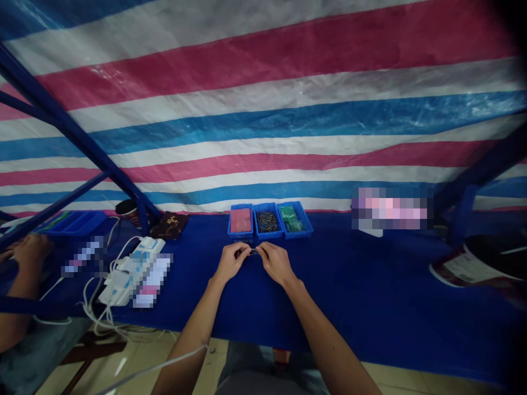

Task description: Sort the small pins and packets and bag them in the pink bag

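Note:
My left hand (234, 260) and my right hand (275, 260) meet over the blue table, fingertips pinched close together. Between them show slim, dark pin-like pieces (254, 251), too small to name surely; both hands grip them. Just beyond are three small blue trays side by side. Pink cards or sheets (240, 220) lie in the left tray (241, 236). The middle tray (269, 235) holds many loose dark pin-like pieces (267, 221). In the right tray (299, 235) are small green items (291, 218), their kind unclear.
On the left lie a white power strip (142, 258) with tangled cables, a blurred-out phone-like object (152, 281) and a dark brown packet (169, 225). Another person's hand (32, 253) is at far left. A round tub (473, 266) stands at right; blue frame bars flank the striped sheet (263, 126).

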`<act>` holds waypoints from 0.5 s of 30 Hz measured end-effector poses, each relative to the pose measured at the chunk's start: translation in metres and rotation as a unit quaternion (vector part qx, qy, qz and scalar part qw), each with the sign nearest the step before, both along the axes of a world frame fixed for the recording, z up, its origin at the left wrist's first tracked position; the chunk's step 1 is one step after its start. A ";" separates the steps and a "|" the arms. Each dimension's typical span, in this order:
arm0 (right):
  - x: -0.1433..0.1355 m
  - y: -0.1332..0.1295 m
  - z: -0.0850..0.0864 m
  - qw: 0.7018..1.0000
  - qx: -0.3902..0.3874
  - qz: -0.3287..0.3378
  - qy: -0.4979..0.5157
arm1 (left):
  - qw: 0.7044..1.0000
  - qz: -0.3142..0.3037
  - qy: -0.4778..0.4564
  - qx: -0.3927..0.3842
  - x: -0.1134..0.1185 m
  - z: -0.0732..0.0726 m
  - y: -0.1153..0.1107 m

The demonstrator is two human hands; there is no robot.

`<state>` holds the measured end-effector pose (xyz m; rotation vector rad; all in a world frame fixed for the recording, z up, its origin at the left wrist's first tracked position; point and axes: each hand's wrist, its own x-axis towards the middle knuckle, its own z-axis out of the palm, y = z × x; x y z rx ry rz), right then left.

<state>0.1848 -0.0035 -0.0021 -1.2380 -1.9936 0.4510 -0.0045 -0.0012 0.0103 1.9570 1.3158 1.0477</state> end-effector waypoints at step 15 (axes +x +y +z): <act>-0.002 0.004 -0.003 0.999 -0.008 -0.036 -0.003 | 1.000 -0.005 0.000 0.004 0.000 0.000 -0.001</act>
